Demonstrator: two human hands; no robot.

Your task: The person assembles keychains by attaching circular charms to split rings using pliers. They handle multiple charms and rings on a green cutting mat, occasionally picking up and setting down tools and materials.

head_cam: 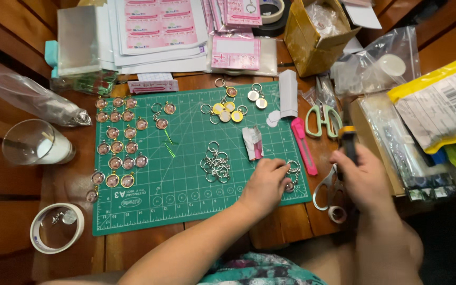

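My left hand (264, 182) rests on the right part of a green cutting mat (186, 206), fingers pinched on a small round keyring charm (293, 169). My right hand (359, 177) is just off the mat's right edge, closed around a black tool with a yellow band (347, 138) that points away from me. A pile of loose silver key rings (215, 162) lies left of my left hand. A small torn white and pink packet (253, 142) lies just beyond it.
Rows of round pink charms (120, 148) fill the mat's left side, yellow ones (227, 110) the top. A pink utility knife (304, 146), green scissors (322, 119), grey scissors (327, 190), tape rolls (56, 228), a glass (35, 143), a cardboard box (317, 34), sticker sheets (159, 26) and bags surround it.
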